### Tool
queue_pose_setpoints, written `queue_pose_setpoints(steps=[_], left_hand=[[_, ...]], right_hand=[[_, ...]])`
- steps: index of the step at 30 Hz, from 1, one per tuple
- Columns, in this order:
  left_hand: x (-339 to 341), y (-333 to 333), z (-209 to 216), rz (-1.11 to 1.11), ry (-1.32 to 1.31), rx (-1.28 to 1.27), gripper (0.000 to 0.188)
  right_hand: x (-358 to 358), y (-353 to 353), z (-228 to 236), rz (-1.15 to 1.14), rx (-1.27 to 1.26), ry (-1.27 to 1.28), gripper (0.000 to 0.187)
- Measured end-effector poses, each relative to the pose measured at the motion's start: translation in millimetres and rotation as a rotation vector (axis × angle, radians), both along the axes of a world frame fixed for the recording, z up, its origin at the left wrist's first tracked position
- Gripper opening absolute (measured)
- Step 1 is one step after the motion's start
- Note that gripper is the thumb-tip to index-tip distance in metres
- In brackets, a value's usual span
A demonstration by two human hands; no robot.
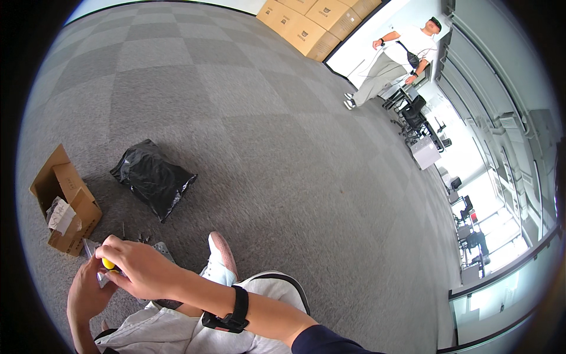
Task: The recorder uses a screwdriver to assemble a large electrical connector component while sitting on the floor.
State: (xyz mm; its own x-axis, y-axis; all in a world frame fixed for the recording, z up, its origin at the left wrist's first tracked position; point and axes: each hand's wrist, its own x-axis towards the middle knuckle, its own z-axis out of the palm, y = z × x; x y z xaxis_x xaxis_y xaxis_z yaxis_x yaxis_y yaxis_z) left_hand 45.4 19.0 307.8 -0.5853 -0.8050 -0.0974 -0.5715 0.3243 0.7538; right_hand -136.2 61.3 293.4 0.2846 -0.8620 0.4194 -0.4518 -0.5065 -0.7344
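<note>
At the lower left my two hands meet. My right hand (144,272) is closed around a small, rounded yellow object (108,264), mostly hidden by the fingers, so its kind does not show. Just below it, my left hand (87,295) has its fingers bent around a clear plastic piece (91,248) that sticks up between the hands. On the carpet right behind them lie small dark parts (143,238) and a grey plate with holes (163,251), partly covered by my right hand.
An open cardboard box (88,209) with crumpled paper (61,216) stands beyond my hands. Right of it lies a black plastic bag (154,177). Stacked cartons (306,29) and a walking person (413,44) are far off, with office chairs (413,112) along the right.
</note>
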Motion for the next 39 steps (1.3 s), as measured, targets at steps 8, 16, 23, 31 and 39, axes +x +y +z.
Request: queue_pose_setpoints(steps=[8, 16, 23, 31, 39], left_hand=[[-13, -9, -53, -0.070, 0.120, -0.221, 0.022], [-26, -7, -54, -0.068, 0.125, -0.186, 0.026], [1, -25, -112, 0.033, 0.178, 0.044, 0.024], [-16, -27, -81, -0.078, -0.157, -0.187, 0.029], [-14, -20, -51, -0.143, -0.140, -0.207, 0.021]], right_hand=[[-1, 2, 11, 0.014, 0.146, 0.018, 0.037], [-2, 6, 7, -0.026, 0.051, -0.042, 0.033], [3, 5, 19, -0.074, 0.146, -0.079, 0.041], [-4, 0, 22, -0.060, 0.222, -0.025, 0.036], [1, 4, 18, -0.129, 0.206, -0.055, 0.040]])
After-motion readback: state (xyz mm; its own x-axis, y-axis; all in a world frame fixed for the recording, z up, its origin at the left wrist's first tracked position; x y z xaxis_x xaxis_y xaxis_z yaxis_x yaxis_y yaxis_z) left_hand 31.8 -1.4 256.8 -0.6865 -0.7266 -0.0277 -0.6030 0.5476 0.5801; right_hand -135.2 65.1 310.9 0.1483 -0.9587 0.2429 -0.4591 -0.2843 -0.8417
